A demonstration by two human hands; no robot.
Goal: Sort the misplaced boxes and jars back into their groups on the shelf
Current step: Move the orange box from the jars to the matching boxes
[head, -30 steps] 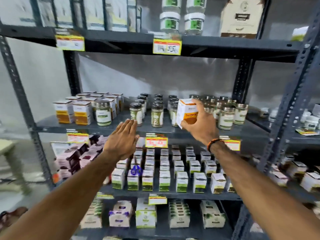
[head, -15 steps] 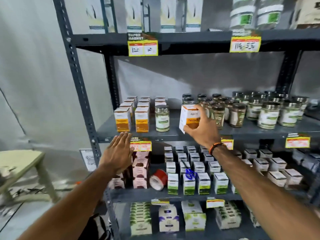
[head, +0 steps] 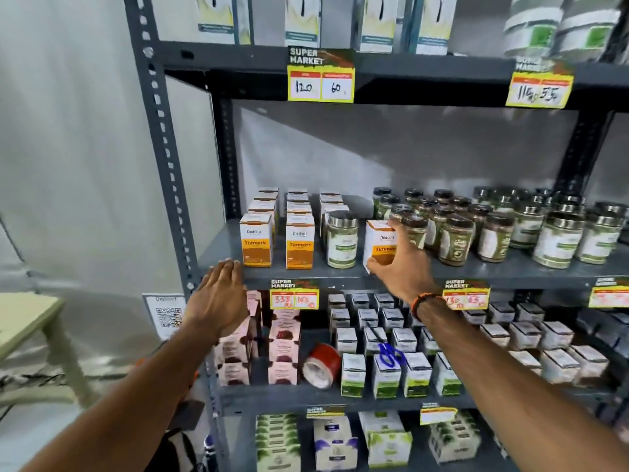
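Observation:
My right hand grips a white and orange turmeric box just above the middle shelf, right of a lone green-label jar. That jar stands at the front of the third row of turmeric boxes, which fill the shelf's left end. The brown and green jar group stands to the right. My left hand hovers flat and empty at the shelf's front left edge, fingers together, touching nothing that I can see.
The lower shelf holds pink boxes, a red tape roll, blue scissors and rows of white and green boxes. Price tags hang on the shelf edges. A pale stool stands left of the grey upright.
The view has swung left. My right hand has carried the turmeric box leftward from the jar group toward the turmeric boxes. My left hand stayed raised near the shelf's left edge.

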